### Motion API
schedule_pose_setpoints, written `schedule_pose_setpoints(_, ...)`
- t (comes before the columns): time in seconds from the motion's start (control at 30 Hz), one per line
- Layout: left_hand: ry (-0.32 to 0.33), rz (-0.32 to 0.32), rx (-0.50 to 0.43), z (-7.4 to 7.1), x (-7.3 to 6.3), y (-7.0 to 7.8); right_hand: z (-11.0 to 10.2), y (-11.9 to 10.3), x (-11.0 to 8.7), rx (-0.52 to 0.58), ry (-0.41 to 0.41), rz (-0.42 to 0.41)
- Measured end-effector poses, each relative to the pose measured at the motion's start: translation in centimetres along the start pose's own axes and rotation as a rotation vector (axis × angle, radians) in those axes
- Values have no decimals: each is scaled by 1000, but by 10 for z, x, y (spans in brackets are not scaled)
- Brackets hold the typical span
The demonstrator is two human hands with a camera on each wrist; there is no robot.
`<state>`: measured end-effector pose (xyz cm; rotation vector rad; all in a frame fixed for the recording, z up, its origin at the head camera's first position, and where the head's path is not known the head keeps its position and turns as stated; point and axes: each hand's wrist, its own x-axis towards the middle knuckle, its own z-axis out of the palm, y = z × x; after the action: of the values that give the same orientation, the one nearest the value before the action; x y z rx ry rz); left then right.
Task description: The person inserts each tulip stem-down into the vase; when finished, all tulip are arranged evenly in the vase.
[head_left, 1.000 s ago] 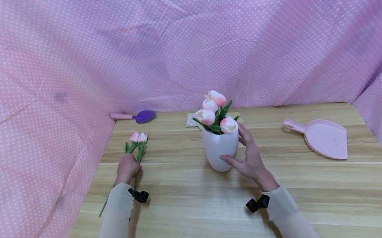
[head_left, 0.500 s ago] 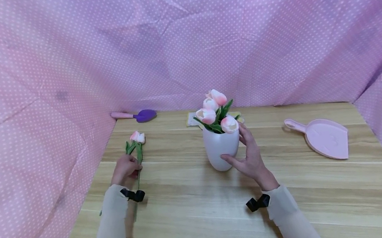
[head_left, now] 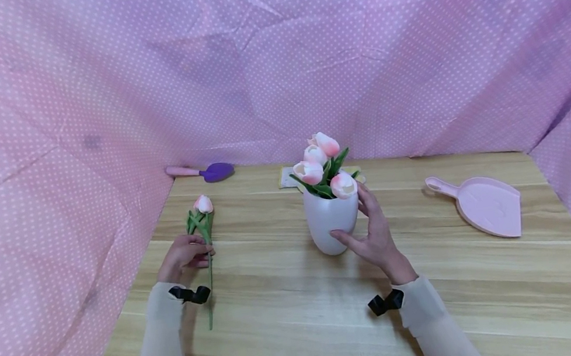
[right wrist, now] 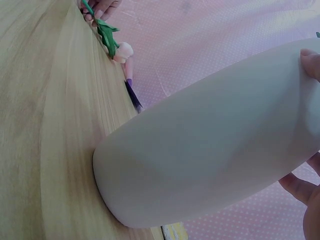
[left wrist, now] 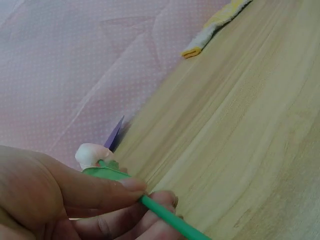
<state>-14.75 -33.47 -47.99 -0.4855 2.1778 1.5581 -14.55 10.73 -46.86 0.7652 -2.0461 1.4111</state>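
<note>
My left hand [head_left: 182, 256] pinches a tulip's green stem [left wrist: 172, 218] between thumb and fingers at the table's left side. The pink-and-white bloom [head_left: 204, 204] points away from me and the stem's lower end toward me. Pink petals and extra leaves [head_left: 191, 221] show just left of it; a second tulip lies largely hidden behind. A white vase [head_left: 329, 226] stands upright at mid-table, holding several pink-and-white tulips [head_left: 309, 173] with green leaves. My right hand [head_left: 377, 242] grips the vase's right side, thumb across its front and fingers round the back.
A purple trowel [head_left: 218, 172] with a pink handle lies at the back left by the polka-dot cloth. Behind the vase is a yellow-and-white cloth [head_left: 288, 177]. A pink dustpan [head_left: 490, 207] lies at the right.
My left hand has shifted slightly left, and the pinched tulip has swung so its stem points toward me, its bloom now overlapping the other one. The right hand and vase stay put.
</note>
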Motion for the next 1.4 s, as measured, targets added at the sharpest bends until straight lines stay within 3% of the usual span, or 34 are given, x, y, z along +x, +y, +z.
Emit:
schedule_pose_setpoints(0.27, -94, 61, -122, 3, -1, -3, 0, -1, 1, 5, -9, 10)
schedule_pose_setpoints(0.53, -161, 85, -410, 7, -2, -5, 0, -1, 1, 6, -7, -6)
schedule_pose_setpoints(0.97, -320, 274, -747, 14, -6, -5, 0, -1, 1, -7, -5, -22)
schedule_pose_setpoints(1.1, -328, 354, -813, 19, -7, -5, -1, -1, 1, -9, -4, -17)
schedule_pose_setpoints(1.4, -265, 481, -904, 29, -13, 2, -1, -1, 2, 10, -11, -10)
